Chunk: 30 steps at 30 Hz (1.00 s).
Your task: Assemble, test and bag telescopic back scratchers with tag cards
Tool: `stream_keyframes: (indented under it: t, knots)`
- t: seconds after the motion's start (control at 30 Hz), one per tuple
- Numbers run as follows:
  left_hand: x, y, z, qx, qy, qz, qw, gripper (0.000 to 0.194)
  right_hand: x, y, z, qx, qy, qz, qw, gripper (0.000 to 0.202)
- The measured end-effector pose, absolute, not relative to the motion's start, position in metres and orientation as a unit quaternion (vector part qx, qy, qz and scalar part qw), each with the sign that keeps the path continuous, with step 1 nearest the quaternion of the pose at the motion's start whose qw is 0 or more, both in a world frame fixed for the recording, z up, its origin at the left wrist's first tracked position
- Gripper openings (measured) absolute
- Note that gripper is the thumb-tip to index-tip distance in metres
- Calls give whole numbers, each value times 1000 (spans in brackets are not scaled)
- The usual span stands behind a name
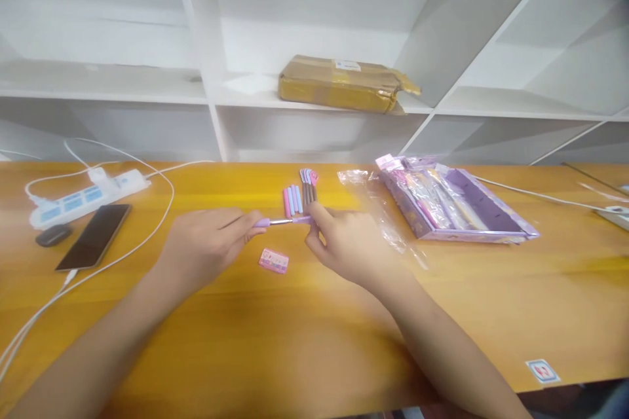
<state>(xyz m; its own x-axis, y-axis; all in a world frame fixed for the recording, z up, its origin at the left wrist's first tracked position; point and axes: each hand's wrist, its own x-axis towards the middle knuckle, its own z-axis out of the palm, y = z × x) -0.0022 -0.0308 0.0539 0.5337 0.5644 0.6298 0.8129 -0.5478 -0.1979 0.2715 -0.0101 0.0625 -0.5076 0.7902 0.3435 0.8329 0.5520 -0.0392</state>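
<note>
Left hand (pixel 211 245) and right hand (pixel 351 245) pinch opposite ends of a slim purple pen (pixel 281 221), likely to steady it, near tubes (pixel 293 200) lined toward the desk's (pixel 221 340) far edge.

White shelves (pixel 199 26) rise behind a wooden desk (pixel 236 340).

Purple-and-silver pen (pixel 281 221), pink and blue tubes (pixel 292 200), purple tray (pixel 484 198)
</note>
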Motion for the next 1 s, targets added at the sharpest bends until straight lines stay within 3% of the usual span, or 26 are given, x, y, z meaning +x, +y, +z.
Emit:
stream_keyframes:
  t: [0.1, 0.27, 0.47, 0.7, 1.0]
  knots:
    - [-4, -33, 57, -846, -420, -242, 222, 19, 274, -15, 70, -430, -887, -37, 163, 13]
    - [-5, -35, 63, -857, -423, -214, 202, 24, 277, -15, 72, -381, -903, -62, 187, 30]
    - [-3, -37, 62, -863, -422, -175, 216, 30, 275, -9, 65, -339, -910, -130, 201, 25]
    - [1, -38, 62, -867, -423, -157, 210, 38, 275, -7, 61, -341, -912, -123, 189, 26]
    - [-10, -33, 60, -884, -419, -163, 129, 30, 277, -7, 62, -326, -914, -128, 203, 29]
